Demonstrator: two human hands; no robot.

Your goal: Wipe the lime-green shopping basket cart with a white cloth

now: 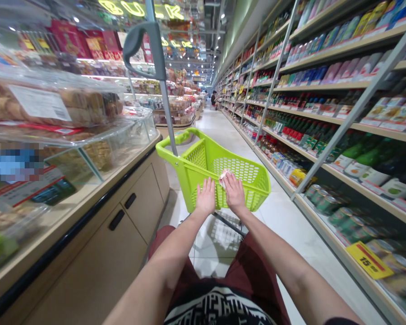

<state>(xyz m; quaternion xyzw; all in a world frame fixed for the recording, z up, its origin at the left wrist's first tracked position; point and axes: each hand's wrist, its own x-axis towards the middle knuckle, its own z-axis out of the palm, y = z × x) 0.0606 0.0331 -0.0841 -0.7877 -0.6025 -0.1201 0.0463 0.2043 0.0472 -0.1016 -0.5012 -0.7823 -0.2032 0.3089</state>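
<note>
A lime-green plastic shopping basket cart (189, 178) stands in the aisle right in front of me, its sides pierced with many holes. From its left end rises a grey pull handle (162, 49). My left hand (206, 196) lies flat against the near side of the basket, fingers stretched out. My right hand (234, 190) is at the same side, farther right, pressing a crumpled white and pinkish tissue or cloth (223, 176) against the upper edge. Its fingers lie over part of the cloth. The inside of the basket is partly visible.
On my left runs a wooden counter (145, 189) with clear cases and packaged baked goods (77, 106). Tall shelves (314, 115) of bottles and cans line the right side. Pale floor tiles (219, 119) lead down the aisle to a person (214, 99) far off.
</note>
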